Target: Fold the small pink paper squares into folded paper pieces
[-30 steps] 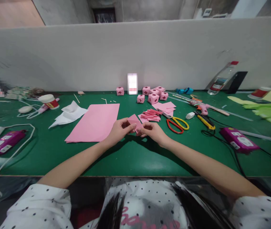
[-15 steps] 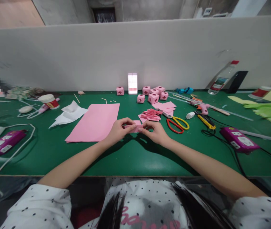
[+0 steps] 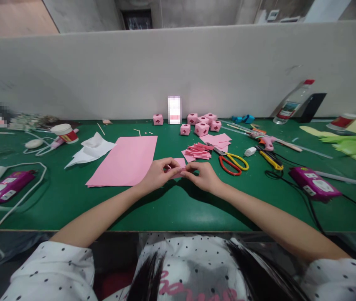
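Observation:
My left hand (image 3: 159, 174) and my right hand (image 3: 203, 175) meet over the green table (image 3: 178, 209), both pinched on a small folded pink paper piece (image 3: 179, 166) held between their fingertips. Most of the piece is hidden by the fingers. A large pink paper sheet (image 3: 124, 161) lies flat just left of my left hand. A heap of small folded pink pieces (image 3: 198, 151) lies right behind my hands, with flat pink squares (image 3: 217, 139) beyond it. Several finished pink paper cubes (image 3: 201, 124) stand near the back wall.
Red and yellow scissors (image 3: 232, 162) lie right of the heap. A pink glue gun (image 3: 264, 141), a yellow cutter (image 3: 270, 160) and a magenta power strip (image 3: 314, 186) sit to the right; another power strip (image 3: 5, 187), white paper (image 3: 90, 151) and a cup (image 3: 65, 133) to the left. A bottle (image 3: 292, 103) leans on the partition.
The pink piece went from a raised, open shape to a narrow folded strip, and now lies pressed low between my fingertips. Both hands have closed in over it.

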Action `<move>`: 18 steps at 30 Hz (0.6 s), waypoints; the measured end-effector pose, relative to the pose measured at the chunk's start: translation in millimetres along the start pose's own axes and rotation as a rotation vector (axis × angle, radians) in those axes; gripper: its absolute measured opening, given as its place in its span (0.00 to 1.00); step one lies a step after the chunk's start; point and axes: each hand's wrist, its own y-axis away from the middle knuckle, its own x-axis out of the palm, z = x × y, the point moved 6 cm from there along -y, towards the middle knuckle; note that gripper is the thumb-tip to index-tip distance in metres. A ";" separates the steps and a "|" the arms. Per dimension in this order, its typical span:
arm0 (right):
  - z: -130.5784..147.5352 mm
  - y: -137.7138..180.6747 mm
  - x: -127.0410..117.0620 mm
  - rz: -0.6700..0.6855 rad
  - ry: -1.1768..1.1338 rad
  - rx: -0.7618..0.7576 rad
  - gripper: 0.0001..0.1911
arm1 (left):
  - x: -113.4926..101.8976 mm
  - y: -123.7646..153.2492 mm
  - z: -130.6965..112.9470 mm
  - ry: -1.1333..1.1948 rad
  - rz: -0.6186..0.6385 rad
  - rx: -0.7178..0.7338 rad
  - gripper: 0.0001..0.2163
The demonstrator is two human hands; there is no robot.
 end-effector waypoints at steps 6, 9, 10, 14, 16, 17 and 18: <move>-4.0 -2.0 2.5 -0.002 -0.142 0.095 0.12 | -4.0 -2.2 9.1 0.061 -0.094 -0.050 0.13; -5.0 -2.7 1.6 -0.021 -0.215 0.117 0.14 | -7.4 -3.0 11.3 0.076 -0.141 -0.076 0.13; -4.8 -2.7 0.7 -0.034 -0.224 0.115 0.14 | -7.4 -3.2 10.7 0.073 -0.135 -0.075 0.12; -1.4 -1.4 -0.3 -0.030 -0.214 0.092 0.14 | -5.0 -3.2 5.1 0.056 -0.071 -0.046 0.10; 1.7 -0.5 0.9 0.000 -0.202 0.069 0.13 | -3.6 -3.3 2.9 0.059 -0.044 -0.039 0.10; 3.2 0.0 1.5 0.015 -0.199 0.059 0.12 | -2.9 -3.4 2.1 0.063 -0.030 -0.038 0.10; 4.2 0.3 2.1 0.027 -0.199 0.055 0.12 | -2.2 -3.6 1.6 0.070 -0.018 -0.039 0.10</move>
